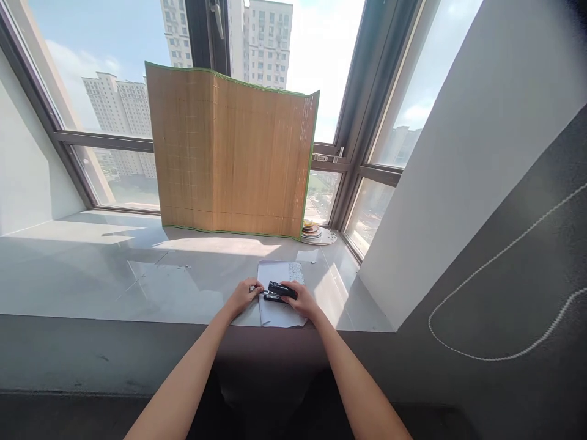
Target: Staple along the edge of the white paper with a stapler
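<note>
A black stapler [274,297] lies sideways above white sheets of paper [277,316], its upper arm parted from its base. My right hand [302,299] is closed round the stapler's right end. At its left end, the fingertips of my left hand [242,298] are pinched together by a small shiny piece; the fingers partly hide it, and I cannot tell what it is. Writing or print covers the paper's upper right part. The paper rests near the front edge of the pale windowsill [101,287].
Behind the paper, a bamboo mat [233,153] with green edging stands against the windows. Stacked plates [316,232] sit by its right lower corner. A small scrap [313,262] lies right of the paper. A white beaded cord [495,260] hangs at the right.
</note>
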Tool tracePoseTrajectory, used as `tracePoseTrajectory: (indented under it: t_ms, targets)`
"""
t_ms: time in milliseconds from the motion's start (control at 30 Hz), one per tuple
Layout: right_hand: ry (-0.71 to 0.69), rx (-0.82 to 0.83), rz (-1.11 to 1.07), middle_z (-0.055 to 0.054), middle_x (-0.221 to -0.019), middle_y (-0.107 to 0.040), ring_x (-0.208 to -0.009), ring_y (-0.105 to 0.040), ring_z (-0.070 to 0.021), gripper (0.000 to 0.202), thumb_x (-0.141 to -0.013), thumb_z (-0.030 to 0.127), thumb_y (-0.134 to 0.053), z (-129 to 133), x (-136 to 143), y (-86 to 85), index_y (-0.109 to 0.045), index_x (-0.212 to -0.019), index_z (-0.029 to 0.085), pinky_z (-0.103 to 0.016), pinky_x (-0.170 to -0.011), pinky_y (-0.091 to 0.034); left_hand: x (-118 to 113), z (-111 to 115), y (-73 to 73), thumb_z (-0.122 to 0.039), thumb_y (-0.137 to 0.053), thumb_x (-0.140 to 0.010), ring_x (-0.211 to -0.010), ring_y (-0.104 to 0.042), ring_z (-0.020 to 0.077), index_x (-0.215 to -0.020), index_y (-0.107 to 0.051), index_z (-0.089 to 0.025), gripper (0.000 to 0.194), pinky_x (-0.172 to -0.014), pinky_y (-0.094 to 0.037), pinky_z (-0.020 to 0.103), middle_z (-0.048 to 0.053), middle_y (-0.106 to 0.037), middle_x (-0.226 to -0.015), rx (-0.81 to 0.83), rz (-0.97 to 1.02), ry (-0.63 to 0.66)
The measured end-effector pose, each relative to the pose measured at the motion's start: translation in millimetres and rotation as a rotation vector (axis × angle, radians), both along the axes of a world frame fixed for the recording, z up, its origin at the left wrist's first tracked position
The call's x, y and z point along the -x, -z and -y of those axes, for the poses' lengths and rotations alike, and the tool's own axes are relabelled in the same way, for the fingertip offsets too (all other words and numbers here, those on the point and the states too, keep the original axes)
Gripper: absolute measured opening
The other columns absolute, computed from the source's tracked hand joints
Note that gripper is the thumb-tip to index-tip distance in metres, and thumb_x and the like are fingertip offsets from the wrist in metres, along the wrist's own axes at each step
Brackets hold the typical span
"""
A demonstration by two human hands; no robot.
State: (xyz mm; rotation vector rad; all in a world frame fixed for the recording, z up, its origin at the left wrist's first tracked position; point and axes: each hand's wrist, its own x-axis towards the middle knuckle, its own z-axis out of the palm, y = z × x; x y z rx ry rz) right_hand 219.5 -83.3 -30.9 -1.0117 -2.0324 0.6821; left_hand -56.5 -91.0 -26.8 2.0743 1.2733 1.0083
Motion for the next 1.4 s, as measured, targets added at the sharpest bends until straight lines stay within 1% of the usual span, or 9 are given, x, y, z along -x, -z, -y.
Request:
tracePoseTrajectory:
  t_ms: [100,200,333,500,567,767,1000,1233,1400]
  targets:
    - [0.002,0.003,0.007,-0.006,-0.104,-0.074,-0.093,-0.068,-0.0226,0.045,-0.084,0.022,-0.079,-1.1,-0.4,1.5,-0.075,-0.129,0.026,-0.037,-0.089,-0.054,-0.1,-1.0,0.3,-0.039,-0.056,-0.099,-0.095,-0.066,0.0220,-0.093,-0.072,-0.020,0.025,-0.087,-0.050,0.034,0.006,-0.075,-0.097,-0.020,-0.001,-0.007]
    - [-0.001,0.002,0.002,-0.005,-0.101,-0.074,-0.090,-0.067,-0.0219,0.044,-0.084,0.022,-0.078,-2.3,-0.7,2.7,-0.075,-0.128,0.026,-0.035,-0.086,-0.053,0.4,-1.5,0.5,-0.041,-0.049,-0.103,-0.087,-0.064,0.0193,-0.096,-0.067,-0.020,0.028,-0.081,-0.049,0.031,0.004,-0.072,-0.092,-0.061,0.044,-0.065]
    - [-0.002,0.004,-0.003,-0.005,-0.101,-0.074,-0.090,-0.066,-0.0216,0.044,-0.084,0.022,-0.078,-2.8,-0.7,3.8,-0.075,-0.128,0.026,-0.035,-0.086,-0.053,0.1,-0.7,-1.4,-0.036,-0.042,-0.106,-0.077,-0.058,0.0172,-0.095,-0.062,-0.020,0.028,-0.077,-0.047,0.030,0.002,-0.065,-0.083,-0.111,0.021,-0.133]
    - [0.013,0.006,-0.006,-0.006,-0.104,-0.075,-0.093,-0.068,-0.0227,0.043,-0.084,0.021,-0.078,-1.3,-0.3,0.8,-0.076,-0.127,0.026,-0.036,-0.088,-0.053,0.0,0.8,-3.2,-0.027,-0.050,-0.103,-0.092,-0.061,0.0212,-0.102,-0.067,-0.020,0.019,-0.089,-0.051,0.036,0.007,-0.070,-0.101,-0.155,-0.068,-0.076]
    - [0.012,0.005,-0.001,-0.006,-0.103,-0.075,-0.093,-0.068,-0.0228,0.042,-0.084,0.022,-0.078,-0.5,-0.2,-1.0,-0.076,-0.126,0.026,-0.036,-0.088,-0.053,0.9,0.6,-2.0,-0.023,-0.052,-0.101,-0.094,-0.062,0.0218,-0.103,-0.069,-0.020,0.017,-0.092,-0.051,0.038,0.008,-0.071,-0.103,-0.154,-0.075,-0.066]
    - [0.012,0.009,-0.013,-0.006,-0.105,-0.076,-0.096,-0.068,-0.0237,0.044,-0.083,0.020,-0.078,0.2,-0.6,-1.5,-0.076,-0.127,0.026,-0.037,-0.090,-0.053,2.1,-0.5,4.3,-0.022,-0.059,-0.098,-0.101,-0.064,0.0228,-0.115,-0.072,-0.021,0.021,-0.101,-0.051,0.040,0.009,-0.072,-0.112,-0.177,-0.061,-0.034]
    - [0.012,0.007,0.004,-0.005,-0.102,-0.074,-0.091,-0.067,-0.0223,0.043,-0.085,0.022,-0.078,-2.7,-2.3,2.5,-0.075,-0.127,0.027,-0.034,-0.084,-0.052,0.1,3.5,1.8,-0.025,-0.059,-0.098,-0.103,-0.067,0.0226,-0.108,-0.071,-0.020,0.017,-0.098,-0.052,0.038,0.009,-0.074,-0.109,-0.107,-0.049,0.022]
    - [0.013,0.015,-0.006,-0.007,-0.108,-0.076,-0.097,-0.069,-0.0234,0.044,-0.084,0.020,-0.078,-3.6,-2.4,4.6,-0.075,-0.127,0.025,-0.036,-0.088,-0.052,-1.5,5.4,-0.7,-0.026,-0.058,-0.095,-0.107,-0.067,0.0245,-0.105,-0.071,-0.020,0.017,-0.100,-0.050,0.040,0.009,-0.074,-0.110,-0.072,-0.072,0.031]
    - [0.014,0.019,0.000,-0.007,-0.111,-0.077,-0.101,-0.069,-0.0249,0.044,-0.083,0.020,-0.077,-4.4,-3.0,4.7,-0.075,-0.127,0.026,-0.039,-0.093,-0.053,-2.4,7.5,-4.1,-0.030,-0.058,-0.095,-0.106,-0.068,0.0259,-0.105,-0.073,-0.020,0.021,-0.100,-0.051,0.041,0.009,-0.076,-0.112,-0.015,-0.081,0.020]
